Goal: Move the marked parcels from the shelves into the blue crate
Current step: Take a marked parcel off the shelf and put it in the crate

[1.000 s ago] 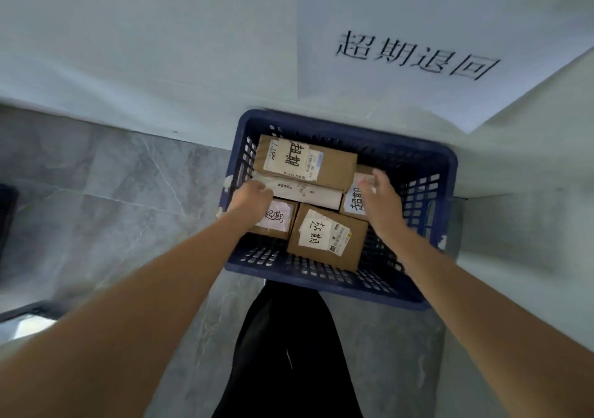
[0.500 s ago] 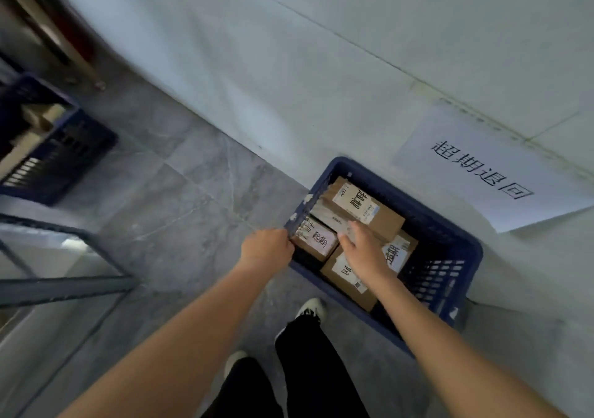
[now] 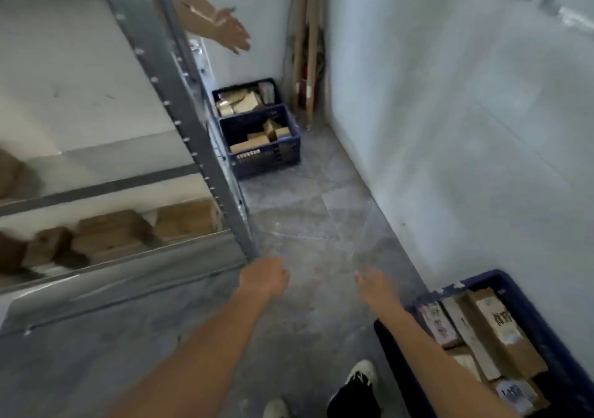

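The blue crate (image 3: 527, 295) sits on the floor at the lower right, against the wall, with several brown parcels (image 3: 501, 331) bearing white handwritten labels inside. My left hand (image 3: 264, 278) hangs over the floor with its fingers curled and holds nothing. My right hand (image 3: 374, 284) is out of the crate, fingers straight, empty, just left of the crate's near corner. On the left stands a grey metal shelf rack (image 3: 180, 122). Brown parcels on its lower shelf (image 3: 109, 234) look blurred, and their labels cannot be read.
Two more blue crates (image 3: 266, 147) with cardboard boxes stand on the floor at the far end beside the rack. Another person's hand (image 3: 233, 33) reaches out behind the rack's upright. Wooden poles (image 3: 308, 48) lean in the corner. Grey tiled floor runs between rack and wall.
Both my hands have left the blue crate and its parcels. My view has swung left, from the crate to the aisle and the shelf rack.
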Tool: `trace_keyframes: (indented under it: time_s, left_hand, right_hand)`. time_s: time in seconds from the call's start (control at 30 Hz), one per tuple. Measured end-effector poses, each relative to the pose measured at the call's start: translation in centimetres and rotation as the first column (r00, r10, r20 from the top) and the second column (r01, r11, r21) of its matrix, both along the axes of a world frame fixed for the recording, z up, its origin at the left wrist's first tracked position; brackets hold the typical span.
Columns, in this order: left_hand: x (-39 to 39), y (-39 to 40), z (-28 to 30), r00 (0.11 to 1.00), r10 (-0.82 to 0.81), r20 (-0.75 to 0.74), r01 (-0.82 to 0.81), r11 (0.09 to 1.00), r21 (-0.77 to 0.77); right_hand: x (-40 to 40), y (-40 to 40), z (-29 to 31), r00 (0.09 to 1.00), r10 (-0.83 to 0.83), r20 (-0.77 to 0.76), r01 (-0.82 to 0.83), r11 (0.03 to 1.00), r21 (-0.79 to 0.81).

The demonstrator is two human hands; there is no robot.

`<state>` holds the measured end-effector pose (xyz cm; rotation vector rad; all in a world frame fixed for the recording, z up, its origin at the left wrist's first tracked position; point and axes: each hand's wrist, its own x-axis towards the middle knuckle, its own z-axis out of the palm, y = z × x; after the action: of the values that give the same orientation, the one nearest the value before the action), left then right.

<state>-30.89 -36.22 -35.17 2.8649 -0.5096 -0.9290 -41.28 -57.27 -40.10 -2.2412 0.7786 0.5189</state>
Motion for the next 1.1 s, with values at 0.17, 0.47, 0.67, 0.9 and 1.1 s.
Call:
trace_keyframes:
  time_s: [0.17, 0.47, 0.67, 0.9, 1.1]
  left_hand:
    - [2.0, 14.4, 4.7, 0.949, 0.306, 0.071, -0.305, 0.952, -0.032]
    - [0.6, 34.5, 8.5, 0.616, 0.764, 0.193, -0.757, 0.642, -0.125]
    - [-3.7, 42.8, 8.9, 0.347, 0.915, 0.207, -0.923, 0.372, -0.099]
    - [-9.8, 52.2, 8.1, 0.097, 0.98, 0.172, -0.989, 0.115, -0.097]
    - [-13.2, 63.0, 6.7, 0.02, 0.999, 0.04, -0.992, 0.025, -0.123]
  right_hand:
    - [9.1, 15.0, 5.3, 0.915, 0.4, 0.052, -0.402, 0.916, 0.017]
    - [18.6, 36.5, 9.5, 0.423, 0.897, 0.132, -0.896, 0.435, -0.085]
    - [21.7, 47.2, 9.7, 0.083, 0.995, 0.055, -0.985, 0.091, -0.149]
    - [20.3, 61.5, 8.8, -0.196, 0.98, 0.039, -0.968, -0.187, -0.167]
    - [19.9, 73.6, 6.6, -0.232, 0.973, 0.002, -0.954, -0.228, -0.194]
